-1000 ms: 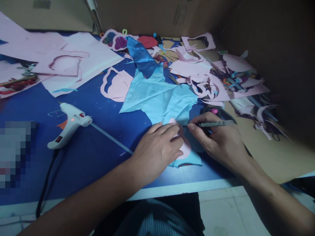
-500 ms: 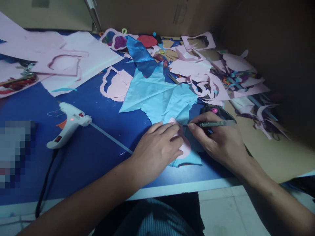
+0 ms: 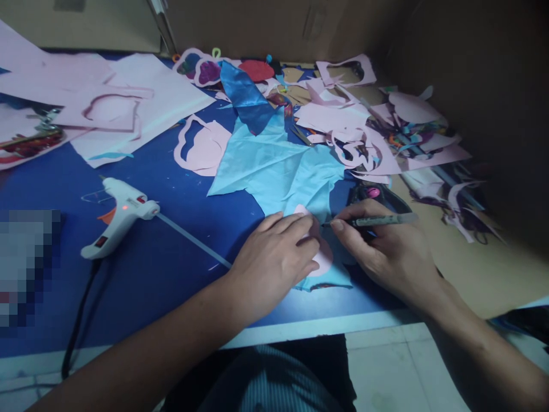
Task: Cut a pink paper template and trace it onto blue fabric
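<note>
My left hand (image 3: 274, 254) lies flat, fingers stretched out, over a rounded pink paper cutout (image 3: 325, 258). It presses the cutout onto a shiny light-blue cloth (image 3: 287, 171), and part of the cutout is hidden under the fingers. In my right hand (image 3: 390, 249) is a marker pen (image 3: 380, 220), gripped between thumb and fingers. The pen's tip points left, at the cutout's right edge, close to the cloth. A darker blue cloth piece (image 3: 246, 97) overlaps the far end of the light-blue one.
A white glue gun (image 3: 122, 214) with a glowing light and a long glue stick rests on the blue table (image 3: 171, 297) at left. Pink paper sheets (image 3: 158, 97) lie behind it. Paper scraps (image 3: 338, 114) crowd the back right. Cardboard walls (image 3: 274, 28) stand behind.
My right hand has shifted slightly right and down with the pen, along the cutout's edge. The left hand, cutout and cloth stay where they were.
</note>
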A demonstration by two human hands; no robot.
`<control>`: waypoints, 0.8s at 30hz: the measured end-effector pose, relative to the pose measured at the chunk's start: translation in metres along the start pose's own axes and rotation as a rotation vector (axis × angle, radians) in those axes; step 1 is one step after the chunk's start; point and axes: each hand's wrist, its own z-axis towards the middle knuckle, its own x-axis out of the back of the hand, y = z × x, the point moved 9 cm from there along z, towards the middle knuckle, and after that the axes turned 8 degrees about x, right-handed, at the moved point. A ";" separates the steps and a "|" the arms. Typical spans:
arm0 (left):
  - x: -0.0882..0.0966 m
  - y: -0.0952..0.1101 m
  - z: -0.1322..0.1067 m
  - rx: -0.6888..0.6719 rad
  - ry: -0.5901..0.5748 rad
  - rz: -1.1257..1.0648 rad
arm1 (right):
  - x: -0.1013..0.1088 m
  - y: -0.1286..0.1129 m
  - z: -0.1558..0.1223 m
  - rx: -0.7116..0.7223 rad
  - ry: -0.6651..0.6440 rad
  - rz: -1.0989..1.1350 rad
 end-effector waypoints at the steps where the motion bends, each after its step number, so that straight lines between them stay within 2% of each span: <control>1: 0.000 0.000 0.000 0.001 -0.002 -0.001 | 0.001 0.001 0.001 -0.008 -0.001 0.000; 7: 0.000 0.000 0.001 0.005 -0.019 -0.014 | 0.005 0.012 0.013 -0.056 -0.007 0.067; 16: -0.002 -0.001 0.002 0.011 -0.040 -0.011 | -0.011 0.026 0.034 -0.054 -0.104 0.260; 24: -0.002 -0.001 0.002 0.006 -0.025 -0.011 | -0.013 0.024 0.034 -0.007 -0.110 0.235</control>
